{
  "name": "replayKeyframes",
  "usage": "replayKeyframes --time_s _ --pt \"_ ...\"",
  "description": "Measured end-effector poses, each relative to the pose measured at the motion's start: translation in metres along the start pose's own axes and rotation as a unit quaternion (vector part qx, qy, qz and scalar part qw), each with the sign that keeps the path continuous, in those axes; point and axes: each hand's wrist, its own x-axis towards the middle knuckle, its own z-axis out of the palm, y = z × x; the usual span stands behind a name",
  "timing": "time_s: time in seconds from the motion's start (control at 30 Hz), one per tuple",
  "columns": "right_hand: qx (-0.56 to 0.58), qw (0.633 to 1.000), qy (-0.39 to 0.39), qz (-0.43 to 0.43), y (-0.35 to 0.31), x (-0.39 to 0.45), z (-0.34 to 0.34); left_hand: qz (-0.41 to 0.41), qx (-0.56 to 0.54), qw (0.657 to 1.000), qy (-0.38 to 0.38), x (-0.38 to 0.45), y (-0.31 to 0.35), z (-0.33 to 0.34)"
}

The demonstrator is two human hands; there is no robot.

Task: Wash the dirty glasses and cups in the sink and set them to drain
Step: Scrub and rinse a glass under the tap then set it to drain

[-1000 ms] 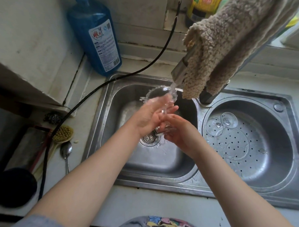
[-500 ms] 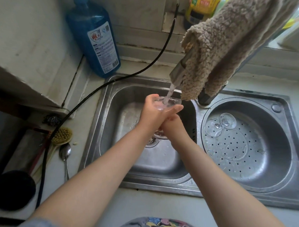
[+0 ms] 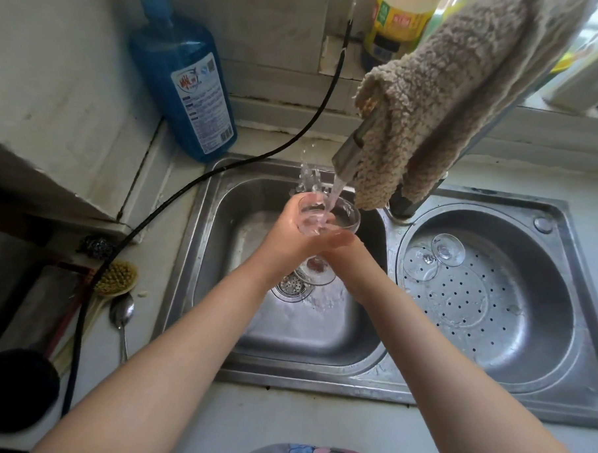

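Stemmed glass [image 3: 328,214] upright under tap stream, over left basin | my left hand [image 3: 293,240] gripped bowl, right hand [image 3: 352,261] curled round the stem | draining basin [image 3: 553,345] lay right, right hand nearer.

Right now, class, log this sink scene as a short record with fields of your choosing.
Being washed: stemmed glass, upright under the running tap
Left hand: fingers curled round the bowl
Right hand: holds low on the glass, grip mostly hidden
Draining: two glasses upside down in the right basin
On the tap: beige cloth
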Motion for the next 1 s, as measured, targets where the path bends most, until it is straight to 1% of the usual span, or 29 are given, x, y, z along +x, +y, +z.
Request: replayKeyframes --time_s 0.03,0.07,0.1,0.13,0.17,0.2,0.27,0.3,0.37,0.4,0.47,0.5,0.57,0.6,0.67,0.73,0.83,0.9,0.93,1.0 --pt "-0.04 0.999 0.004 -0.006 0.003 0.002 0.003 0.014 0.011 1.0 0.009 0.0 0.0 0.003" --pt "-0.004 1.0 0.014 0.014 0.004 0.002 0.003 0.026 0.024 0.999 0.014 0.001 0.0 0.004" --pt "0.071 0.996 0.028 0.043 0.007 0.001 0.003 0.041 0.035 0.998 0.018 0.0 0.001 0.006" --pt "0.142 0.987 0.044 0.055 0.008 -0.001 0.001 0.054 0.05 0.997 0.025 0.001 0.001 0.007" --pt "0.2 0.977 0.055 0.054 0.011 -0.003 -0.003 0.068 0.064 0.995 0.033 0.0 0.001 0.007" --pt "0.254 0.965 0.048 0.046 0.013 -0.006 -0.006 0.081 0.073 0.993 0.043 0.0 -0.001 0.007" --pt "0.384 0.921 0.016 0.057 0.015 -0.009 -0.014 0.096 0.078 0.991 0.05 -0.001 -0.001 0.006" --pt "0.445 0.893 -0.011 0.066 0.013 -0.011 -0.018 0.101 0.081 0.99 0.048 0.0 -0.002 0.005" --pt "0.51 0.855 -0.051 0.079 0.013 -0.01 -0.022 0.113 0.107 0.987 0.043 0.001 -0.003 0.003" --pt "0.501 0.86 -0.056 0.077 0.014 -0.01 -0.023 0.119 0.121 0.984 0.043 0.001 -0.004 0.002" --pt "0.454 0.887 -0.05 0.063 0.01 -0.012 -0.021 0.124 0.133 0.982 0.053 0.001 -0.006 0.001" --pt "0.443 0.894 -0.047 0.056 0.01 -0.013 -0.02 0.125 0.129 0.982 0.06 -0.001 -0.006 0.001" --pt "0.41 0.91 -0.042 0.047 0.01 -0.016 -0.019 0.105 0.11 0.986 0.07 -0.003 -0.006 0.002" --pt "0.374 0.926 -0.031 0.047 0.009 -0.019 -0.019 0.088 0.091 0.989 0.076 -0.003 -0.006 0.002" --pt "0.281 0.958 -0.013 0.047 0.006 -0.025 -0.017 0.04 0.004 0.995 0.087 -0.002 -0.006 0.003" --pt "0.191 0.981 -0.026 0.033 0.006 -0.03 -0.013 -0.013 -0.093 0.992 0.08 0.001 -0.007 0.005" --pt "0.134 0.99 -0.024 0.027 0.004 -0.038 -0.01 -0.087 -0.131 0.983 0.097 0.002 -0.009 0.011" --pt "0.107 0.994 -0.011 0.027 0.006 -0.043 -0.015 -0.17 -0.165 0.966 0.103 0.004 -0.011 0.01" --pt "0.097 0.995 -0.005 0.023 0.007 -0.047 -0.019 -0.21 -0.187 0.956 0.088 0.005 -0.012 0.008" --pt "0.094 0.995 0.018 0.014 0.01 -0.055 -0.028 -0.264 -0.236 0.934 0.046 0.008 -0.013 0.004"
